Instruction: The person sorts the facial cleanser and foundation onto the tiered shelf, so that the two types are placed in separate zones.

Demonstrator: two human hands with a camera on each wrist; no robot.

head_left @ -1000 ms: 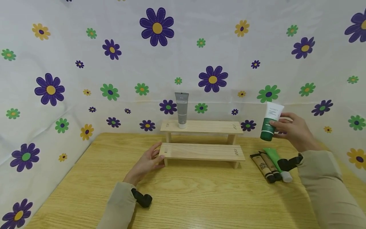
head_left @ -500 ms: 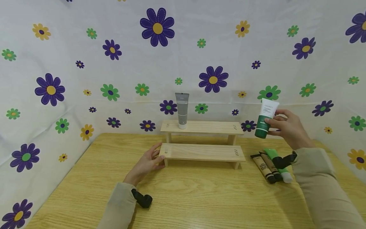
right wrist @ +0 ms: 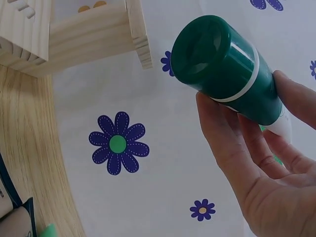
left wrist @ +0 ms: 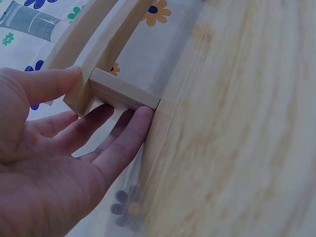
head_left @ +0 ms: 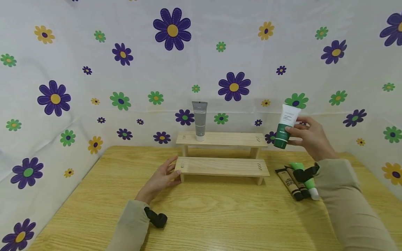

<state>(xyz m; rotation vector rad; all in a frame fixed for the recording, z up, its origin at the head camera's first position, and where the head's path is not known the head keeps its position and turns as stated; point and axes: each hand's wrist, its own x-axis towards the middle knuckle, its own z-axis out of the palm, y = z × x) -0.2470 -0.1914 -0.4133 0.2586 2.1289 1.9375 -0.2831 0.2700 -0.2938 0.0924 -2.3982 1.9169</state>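
My right hand [head_left: 312, 137] holds a green-and-white squeeze tube [head_left: 287, 126] in the air, cap down and slightly tilted, right of the wooden two-step stand [head_left: 223, 166]. In the right wrist view, thumb and fingers grip the tube around its dark green cap [right wrist: 217, 59]. At the stand's left end, my left hand [head_left: 161, 178] grips the lower step. The left wrist view has the thumb on the board's edge and fingertips against the leg [left wrist: 123, 90]. A grey tube [head_left: 200, 122] stands upright on the upper step, near its left end.
Two tan tubes with black caps [head_left: 289, 184] and a bright green tube with a white cap [head_left: 311, 186] lie side by side on the wooden table [head_left: 201, 216], right of the stand. A white flower-patterned cloth [head_left: 141, 69] hangs behind the table.
My right hand has carried the green-and-white tube leftward and slightly up, closer to the stand. The left hand and the stand have stayed in place.
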